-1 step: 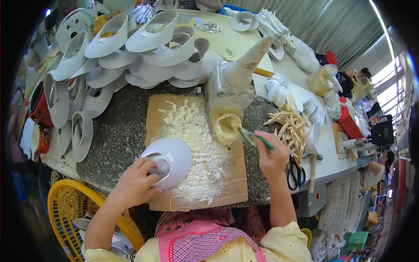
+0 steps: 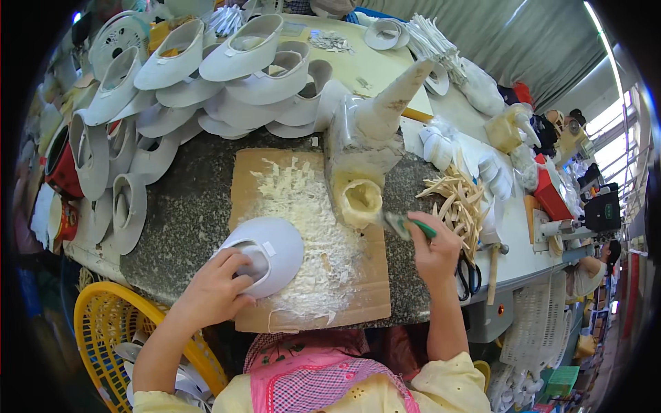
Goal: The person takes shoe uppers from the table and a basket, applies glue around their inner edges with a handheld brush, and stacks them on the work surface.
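Observation:
My left hand (image 2: 219,286) is closed on the edge of a white sun visor (image 2: 281,249), which rests at the left side of a cardboard sheet (image 2: 248,199). My right hand (image 2: 436,253) grips a brush (image 2: 421,227) by its green handle. Its tip is blurred and lies just right of a glue-caked container's opening (image 2: 362,197), apart from it. Pale, thick glue (image 2: 306,220) covers the middle of the cardboard. Behind the opening rises the crusted container body (image 2: 361,138) with a tapered spout.
Stacked white visors (image 2: 255,89) fill the far left. Right of the container lie a pile of thin beige strips (image 2: 460,203), black-handled scissors (image 2: 469,279) and a hammer (image 2: 494,268). A yellow basket (image 2: 93,323) holding white pieces stands below the table's left edge.
My right hand and the brush have moved slightly right and down, from the container's opening to beside it. My left hand and the visor have hardly moved.

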Available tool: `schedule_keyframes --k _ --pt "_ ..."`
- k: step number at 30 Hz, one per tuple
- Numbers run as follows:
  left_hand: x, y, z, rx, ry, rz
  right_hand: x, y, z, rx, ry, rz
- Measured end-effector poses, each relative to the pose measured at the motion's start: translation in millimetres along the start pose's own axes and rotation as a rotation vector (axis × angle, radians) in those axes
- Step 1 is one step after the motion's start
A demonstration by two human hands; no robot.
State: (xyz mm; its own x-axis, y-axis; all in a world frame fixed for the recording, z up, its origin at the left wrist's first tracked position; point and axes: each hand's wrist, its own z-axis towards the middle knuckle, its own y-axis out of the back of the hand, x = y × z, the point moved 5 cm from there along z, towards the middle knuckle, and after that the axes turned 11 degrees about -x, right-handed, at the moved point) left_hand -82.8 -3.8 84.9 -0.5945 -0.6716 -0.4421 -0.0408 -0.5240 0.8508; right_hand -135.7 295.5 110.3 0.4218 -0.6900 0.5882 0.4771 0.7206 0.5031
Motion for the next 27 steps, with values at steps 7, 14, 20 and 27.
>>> schedule_keyframes --k 7,14,20,27 --pt "17 -21 -7 0.121 0.015 -0.055 20 -58 -37 0.351 -0.550 0.696" --pt "18 -23 -11 0.096 0.022 -0.017 64 -121 -4 0.513 0.001 0.463" --pt "20 -25 -11 0.021 -0.011 -0.054 70 -130 8 0.578 0.007 0.458" --pt "21 -18 -14 -0.001 0.075 -0.068 37 -125 -32 0.822 -0.188 0.511"
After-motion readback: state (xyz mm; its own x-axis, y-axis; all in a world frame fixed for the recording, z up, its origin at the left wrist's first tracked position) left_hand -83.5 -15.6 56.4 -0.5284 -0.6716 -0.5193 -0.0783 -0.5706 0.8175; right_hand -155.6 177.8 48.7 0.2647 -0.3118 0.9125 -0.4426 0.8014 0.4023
